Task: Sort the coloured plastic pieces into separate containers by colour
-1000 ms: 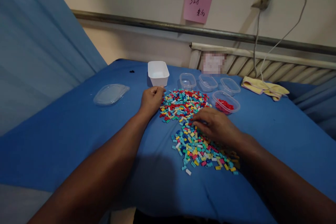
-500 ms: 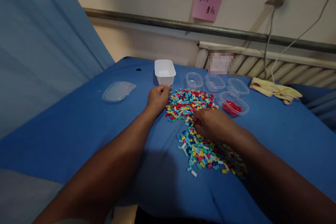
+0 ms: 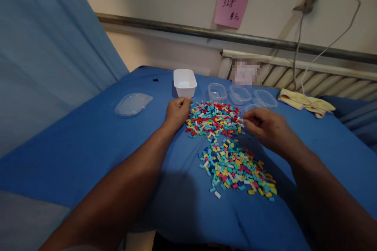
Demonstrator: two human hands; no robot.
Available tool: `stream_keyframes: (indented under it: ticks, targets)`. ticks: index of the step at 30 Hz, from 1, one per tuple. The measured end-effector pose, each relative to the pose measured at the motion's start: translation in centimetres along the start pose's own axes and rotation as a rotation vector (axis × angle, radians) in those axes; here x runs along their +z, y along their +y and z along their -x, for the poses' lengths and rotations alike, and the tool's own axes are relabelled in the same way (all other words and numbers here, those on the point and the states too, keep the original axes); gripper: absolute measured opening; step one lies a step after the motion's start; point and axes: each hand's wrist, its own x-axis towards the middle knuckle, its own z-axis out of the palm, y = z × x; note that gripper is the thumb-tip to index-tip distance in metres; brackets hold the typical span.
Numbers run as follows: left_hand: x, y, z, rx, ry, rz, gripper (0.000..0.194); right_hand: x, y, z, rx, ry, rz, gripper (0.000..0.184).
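Landmark: brick pile [image 3: 226, 141], spread on the blue sheet [image 3: 88, 141] in two lobes, a dense far one and a looser near one running toward the person.

Left hand [image 3: 176, 111]: rests on the sheet at the pile's far-left edge, fingers curled into a loose fist, knuckles touching the outermost bricks. Cannot tell if it holds anything.

Right hand [image 3: 266, 127]: lifted at the pile's far-right edge, over a clear tub [image 3: 250, 108] that it mostly hides. Thumb and fingertips pinched together; whatever is between them is too small to make out.

Beyond the pile: white tub [image 3: 185, 82] just past the left hand, then three clear tubs [image 3: 240, 94] in a row to its right, apart from each other.

Left of the pile: clear lid [image 3: 133, 104], well apart, with open sheet between. Sheet is also bare on the near side, between the forearms.

Far right of the pile: yellow cloth [image 3: 306, 103] near the sheet's far edge.
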Motion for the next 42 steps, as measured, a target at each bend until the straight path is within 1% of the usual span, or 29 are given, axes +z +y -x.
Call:
stream_keyframes:
  ticks: [1, 3, 6, 8, 9, 11, 13, 14, 16, 18, 20, 22, 25, 28, 32, 35, 38, 40, 42]
  targets:
    - [0.0, 0.1, 0.0, -0.005, 0.002, -0.002, 0.045, -0.4, 1.3, 0.4, 0.033, 0.083, 0.045, 0.016]
    - [0.0, 0.3, 0.1, -0.003, 0.004, -0.006, 0.045, -1.0, 4.0, 1.3, 0.093, 0.189, 0.149, 0.019]
    - [-0.1, 0.8, 0.1, 0.01, 0.005, -0.01, 0.045, -1.4, 6.9, 2.1, 0.15, 0.238, 0.264, 0.022]
    - [-0.2, 1.0, 0.2, 0.009, 0.002, -0.012, 0.045, -1.4, 7.6, 2.2, 0.128, 0.251, 0.311, 0.023]
    - [-0.2, 1.1, 0.2, 0.009, 0.0, -0.013, 0.046, -1.3, 7.5, 2.2, 0.094, 0.263, 0.324, 0.024]
    - [-0.3, 1.2, 0.2, 0.015, -0.001, -0.014, 0.046, -0.9, 6.5, 2.1, 0.01, 0.289, 0.313, 0.023]
    - [-0.3, 1.2, 0.1, 0.021, 0.003, -0.02, 0.045, 0.0, 4.8, 2.1, -0.074, 0.258, 0.254, 0.022]
    - [-0.2, 1.1, 0.1, 0.022, 0.005, -0.025, 0.044, 0.6, 3.9, 2.1, -0.117, 0.201, 0.212, 0.022]
    - [-0.2, 1.0, 0.0, 0.013, 0.014, -0.03, 0.044, 2.0, 2.5, 2.2, -0.206, 0.044, 0.127, 0.023]
    - [-0.2, 0.8, 0.0, 0.009, 0.016, -0.029, 0.044, 3.3, 1.6, 2.3, -0.254, -0.08, 0.074, 0.027]
    - [-0.2, 0.8, 0.0, 0.013, 0.01, -0.025, 0.047, 4.0, 1.4, 2.4, -0.255, -0.143, 0.064, 0.033]
    - [-0.2, 0.9, 0.0, 0.02, 0.002, -0.022, 0.049, 4.1, 1.4, 2.5, -0.244, -0.18, 0.062, 0.033]
    - [-0.2, 1.1, 0.1, 0.015, 0.006, -0.013, 0.048, 3.5, 1.7, 2.5, -0.219, -0.17, 0.026, 0.031]
    - [-0.2, 1.2, 0.1, 0.009, 0.007, -0.003, 0.047, 3.3, 1.7, 2.6, -0.209, -0.128, -0.015, 0.037]
    - [-0.2, 1.1, 0.1, 0.011, -0.001, -0.009, 0.048, 3.7, 1.3, 2.8, -0.243, -0.188, -0.049, 0.046]
    - [-0.2, 0.9, 0.0, 0.014, 0.005, -0.017, 0.049, 3.6, 1.1, 2.8, -0.233, -0.197, -0.068, 0.042]
    - [-0.2, 0.8, -0.1, 0.022, 0.008, -0.027, 0.048, 3.1, 1.3, 2.7, -0.192, -0.129, -0.067, 0.037]
    - [-0.1, 0.9, 0.0, 0.008, 0.008, -0.024, 0.048, 3.0, 1.5, 2.6, -0.18, -0.107, -0.046, 0.039]
    - [-0.1, 1.1, 0.0, -0.003, 0.007, -0.018, 0.047, 3.0, 1.6, 2.6, -0.19, -0.146, -0.04, 0.042]
